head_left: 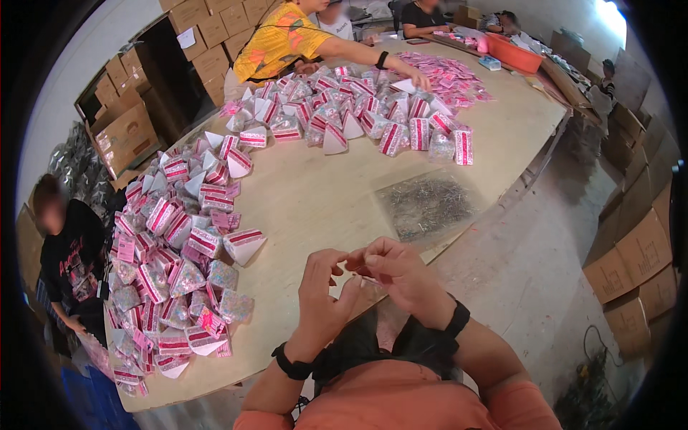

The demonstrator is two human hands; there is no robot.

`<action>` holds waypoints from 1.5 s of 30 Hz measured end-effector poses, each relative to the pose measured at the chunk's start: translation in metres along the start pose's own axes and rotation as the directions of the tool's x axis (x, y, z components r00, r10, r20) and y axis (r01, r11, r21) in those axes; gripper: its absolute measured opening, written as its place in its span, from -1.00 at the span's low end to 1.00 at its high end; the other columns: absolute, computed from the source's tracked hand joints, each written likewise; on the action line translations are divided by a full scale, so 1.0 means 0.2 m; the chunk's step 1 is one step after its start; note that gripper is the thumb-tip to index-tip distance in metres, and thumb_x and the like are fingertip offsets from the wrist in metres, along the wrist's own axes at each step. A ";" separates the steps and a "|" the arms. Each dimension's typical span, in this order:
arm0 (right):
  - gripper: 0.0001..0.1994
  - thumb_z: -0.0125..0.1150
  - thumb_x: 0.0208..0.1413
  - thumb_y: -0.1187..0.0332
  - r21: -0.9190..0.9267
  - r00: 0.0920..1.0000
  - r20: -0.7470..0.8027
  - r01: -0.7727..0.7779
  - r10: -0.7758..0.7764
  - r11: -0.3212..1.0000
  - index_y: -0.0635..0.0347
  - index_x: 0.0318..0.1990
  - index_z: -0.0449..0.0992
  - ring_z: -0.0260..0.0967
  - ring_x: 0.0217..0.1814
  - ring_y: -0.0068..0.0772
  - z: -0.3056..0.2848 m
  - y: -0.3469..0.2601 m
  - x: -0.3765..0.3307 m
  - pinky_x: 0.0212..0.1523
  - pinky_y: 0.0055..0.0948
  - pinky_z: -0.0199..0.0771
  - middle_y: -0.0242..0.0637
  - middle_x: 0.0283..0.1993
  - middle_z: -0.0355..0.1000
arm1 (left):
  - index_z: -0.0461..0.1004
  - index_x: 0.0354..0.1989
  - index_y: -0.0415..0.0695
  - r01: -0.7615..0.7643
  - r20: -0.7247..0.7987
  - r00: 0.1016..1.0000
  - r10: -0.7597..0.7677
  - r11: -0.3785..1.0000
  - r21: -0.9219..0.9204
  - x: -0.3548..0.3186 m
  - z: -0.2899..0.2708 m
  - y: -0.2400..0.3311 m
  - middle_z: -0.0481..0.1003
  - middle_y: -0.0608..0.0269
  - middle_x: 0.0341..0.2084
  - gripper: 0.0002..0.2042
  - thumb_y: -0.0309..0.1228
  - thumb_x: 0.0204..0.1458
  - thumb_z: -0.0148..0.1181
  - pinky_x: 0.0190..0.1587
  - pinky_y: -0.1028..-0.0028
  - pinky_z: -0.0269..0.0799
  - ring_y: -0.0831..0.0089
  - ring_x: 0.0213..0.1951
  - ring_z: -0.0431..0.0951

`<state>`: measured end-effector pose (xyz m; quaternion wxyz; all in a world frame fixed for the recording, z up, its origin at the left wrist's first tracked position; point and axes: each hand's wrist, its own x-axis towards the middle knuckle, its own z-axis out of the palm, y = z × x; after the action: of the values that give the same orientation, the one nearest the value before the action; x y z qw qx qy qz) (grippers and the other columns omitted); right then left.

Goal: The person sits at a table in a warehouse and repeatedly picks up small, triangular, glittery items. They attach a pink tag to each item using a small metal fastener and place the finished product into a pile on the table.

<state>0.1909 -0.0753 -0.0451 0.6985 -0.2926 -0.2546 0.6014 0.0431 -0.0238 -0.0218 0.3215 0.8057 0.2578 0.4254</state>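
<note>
Close together over the table's near edge, my left hand (324,290) and my right hand (403,278) bring their fingertips almost to each other. My right fingers are pinched, with a thin, pinkish sliver showing by them; what it is remains too small to tell. The left fingers curl toward the same spot, thumb raised, and whatever they hold is hidden. Just beyond my right hand lies a flat, clear-edged patch of small, thin metal pieces (428,206). To the left are piles of wedge-shaped, pink-and-white clear packs (206,241).
Wedge packs (337,107) also line the far side of the table (308,193). A person in yellow (281,43) reaches over them toward flat pink cards (448,79). An orange basin (514,54) stands behind. Another person (72,244) sits at the left; cartons (631,265) stack at the right.
</note>
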 end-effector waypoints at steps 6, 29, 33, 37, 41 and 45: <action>-0.91 0.12 0.14 0.42 -0.034 0.996 -0.004 -0.088 0.088 0.996 0.24 -0.30 0.38 0.44 -0.42 -0.45 0.03 -0.01 -0.02 -0.38 -0.47 0.51 -0.27 -0.36 0.44 | 0.42 -0.40 -0.21 -0.106 0.035 0.994 0.105 0.993 0.048 0.03 -0.02 -0.01 0.39 0.21 -0.50 -0.95 -0.57 -0.03 0.16 -0.50 0.53 0.34 0.45 -0.52 0.44; -0.84 0.18 0.11 0.35 -0.257 0.937 0.179 -0.250 0.300 0.934 0.28 -0.37 0.44 0.45 -0.51 -0.45 0.02 -0.08 -0.03 -0.48 -0.43 0.55 -0.27 -0.45 0.45 | 0.33 0.08 -0.22 0.110 0.533 0.845 0.044 0.961 -0.254 0.14 -0.19 0.01 0.29 -0.04 0.09 -0.51 -0.33 -0.06 0.20 0.16 0.35 0.20 0.12 0.14 0.31; -0.84 0.20 0.09 0.35 -0.214 0.926 0.182 -0.293 0.332 0.932 0.28 -0.36 0.45 0.46 -0.53 -0.49 0.02 -0.08 -0.03 -0.51 -0.42 0.57 -0.27 -0.45 0.46 | 0.34 0.08 -0.21 0.094 0.548 0.836 0.018 0.980 -0.176 0.12 -0.23 -0.01 0.31 -0.03 0.08 -0.50 -0.30 -0.06 0.21 0.14 0.33 0.23 0.12 0.13 0.33; -0.83 0.22 0.08 0.33 -0.193 0.913 0.169 -0.339 0.371 0.921 0.26 -0.39 0.46 0.44 -0.55 -0.50 0.02 -0.05 -0.02 -0.55 -0.54 0.47 -0.24 -0.48 0.47 | 0.34 0.08 -0.20 0.068 0.512 0.859 0.018 0.986 -0.150 0.09 -0.23 -0.01 0.35 -0.02 0.05 -0.50 -0.29 -0.06 0.22 0.14 0.31 0.24 0.13 0.12 0.34; -0.82 0.24 0.06 0.33 -0.210 0.902 0.173 -0.359 0.396 0.909 0.27 -0.40 0.47 0.44 -0.55 -0.51 0.02 -0.01 -0.01 -0.53 -0.56 0.46 -0.24 -0.49 0.47 | 0.35 0.05 -0.21 0.066 0.572 0.819 0.037 0.985 -0.158 0.09 -0.26 -0.03 0.39 0.01 0.00 -0.52 -0.30 -0.08 0.23 0.13 0.32 0.25 0.12 0.10 0.36; -0.83 0.23 0.07 0.34 -0.177 0.890 0.197 -0.379 0.410 0.908 0.27 -0.40 0.47 0.43 -0.55 -0.52 0.02 -0.01 -0.02 -0.50 -0.58 0.46 -0.25 -0.50 0.47 | 0.42 -0.08 -0.19 -0.014 0.472 0.880 0.057 0.995 -0.095 0.05 -0.26 -0.05 0.44 0.15 -0.16 -0.65 -0.35 -0.07 0.23 -0.11 0.42 0.34 0.36 -0.13 0.44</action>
<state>0.1888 -0.0795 -0.0410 0.5060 -0.3130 -0.3084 0.7422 0.0024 0.0056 -0.0022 0.4026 0.8747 0.1373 0.2322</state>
